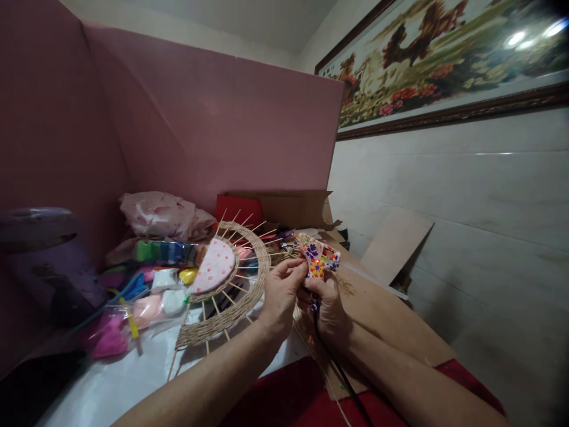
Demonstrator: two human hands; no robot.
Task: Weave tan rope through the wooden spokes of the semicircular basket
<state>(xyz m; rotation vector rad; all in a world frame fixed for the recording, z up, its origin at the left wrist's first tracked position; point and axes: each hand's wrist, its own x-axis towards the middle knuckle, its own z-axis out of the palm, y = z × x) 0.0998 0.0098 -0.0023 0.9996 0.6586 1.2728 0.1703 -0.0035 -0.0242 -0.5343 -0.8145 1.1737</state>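
A half-round woven piece (240, 279) of twine wound over thin wooden sticks stands tilted in front of me, with a pink dotted pad (216, 267) at its centre. My left hand (280, 293) pinches at its right edge, fingers closed near the twine. My right hand (326, 308) is wrapped round a glue gun (319, 258) with a colourful flower pattern, its nozzle pointing left toward the weave. The gun's black cord (338, 370) runs down past my right wrist.
Bags of coloured clay and craft bits (146, 296) lie at the left on a white sheet (115, 385). A crumpled pink bag (160, 214), a red box (237, 209) and a cardboard box (297, 207) stand behind. Brown cardboard (386, 314) lies at the right beside the tiled wall.
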